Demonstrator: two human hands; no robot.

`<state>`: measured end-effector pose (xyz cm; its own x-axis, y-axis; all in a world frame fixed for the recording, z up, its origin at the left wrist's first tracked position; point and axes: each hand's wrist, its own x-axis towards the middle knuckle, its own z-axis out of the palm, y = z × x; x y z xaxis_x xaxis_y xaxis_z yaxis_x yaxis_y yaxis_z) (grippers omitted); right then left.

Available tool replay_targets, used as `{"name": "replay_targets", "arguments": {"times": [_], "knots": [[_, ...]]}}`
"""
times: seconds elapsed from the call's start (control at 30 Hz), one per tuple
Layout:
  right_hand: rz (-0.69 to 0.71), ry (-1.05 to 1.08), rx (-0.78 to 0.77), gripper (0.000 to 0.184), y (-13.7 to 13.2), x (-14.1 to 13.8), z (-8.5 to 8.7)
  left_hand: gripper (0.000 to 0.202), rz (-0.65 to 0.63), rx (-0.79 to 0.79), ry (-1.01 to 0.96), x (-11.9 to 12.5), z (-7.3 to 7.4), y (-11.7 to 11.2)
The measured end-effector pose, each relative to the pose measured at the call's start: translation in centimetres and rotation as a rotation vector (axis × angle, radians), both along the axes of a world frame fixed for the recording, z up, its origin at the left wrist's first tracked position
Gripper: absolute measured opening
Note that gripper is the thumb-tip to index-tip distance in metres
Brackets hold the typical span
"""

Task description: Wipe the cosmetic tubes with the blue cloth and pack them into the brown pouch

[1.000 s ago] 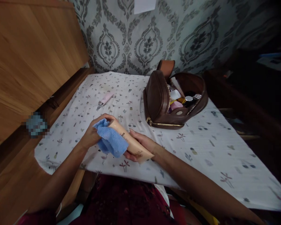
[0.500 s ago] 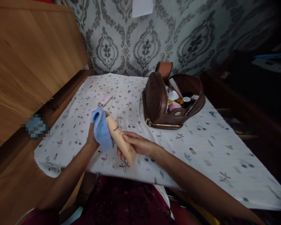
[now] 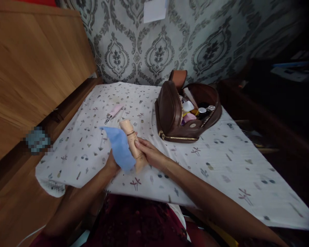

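Above the front of the table, my right hand (image 3: 151, 153) grips a peach-coloured squeeze tube (image 3: 132, 139), thumb on its near side, cap end pointing away from me. My left hand (image 3: 113, 163) holds a light blue cloth (image 3: 119, 145) close against the tube's left side; the cloth hides most of its fingers. Farther back on the printed white tablecloth (image 3: 134, 99) lies a small pale pink tube (image 3: 115, 111) with a silvery cap.
A brown zip bag (image 3: 172, 113) stands unzipped at the back right, with several cosmetics inside. Wooden furniture (image 3: 38, 58) borders the table on the left. Patterned wallpaper (image 3: 158, 56) rises behind, with a white paper (image 3: 154, 10) on it.
The blue cloth has come off the tube's cap end and now hangs spread beside it, lower and to the right. The peach tube has turned slightly, and its cap end shows.
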<state>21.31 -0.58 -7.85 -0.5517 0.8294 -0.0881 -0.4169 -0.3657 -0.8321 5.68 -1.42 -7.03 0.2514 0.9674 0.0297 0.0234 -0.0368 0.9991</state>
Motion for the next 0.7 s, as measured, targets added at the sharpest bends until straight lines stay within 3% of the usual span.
{"name": "replay_targets", "arguments": {"times": [0.07,0.13,0.27,0.4,0.6,0.7], "knots": [[-0.07,-0.031,0.034,0.052,0.2,-0.2,-0.2,0.05,0.042,-0.029,-0.071,0.6,0.6,-0.1],[-0.15,-0.064,0.029,0.051,0.4,-0.4,-0.5,0.041,0.037,0.05,0.006,1.1,1.1,-0.3],[-0.261,-0.072,0.002,0.051,0.6,-0.4,-0.5,0.055,0.034,0.129,0.102,1.5,0.9,-1.4],[-0.362,-0.011,0.045,0.054,0.5,-0.2,0.2,0.066,0.049,0.035,0.095,1.4,-0.2,-1.9],[-0.428,0.022,0.104,0.056,0.6,0.7,1.5,0.042,-0.131,-0.121,0.141,1.0,0.6,-1.1],[-0.461,0.077,0.148,0.054,1.0,1.5,2.3,0.035,-0.128,-0.144,0.159,0.3,1.0,-1.0]]}}
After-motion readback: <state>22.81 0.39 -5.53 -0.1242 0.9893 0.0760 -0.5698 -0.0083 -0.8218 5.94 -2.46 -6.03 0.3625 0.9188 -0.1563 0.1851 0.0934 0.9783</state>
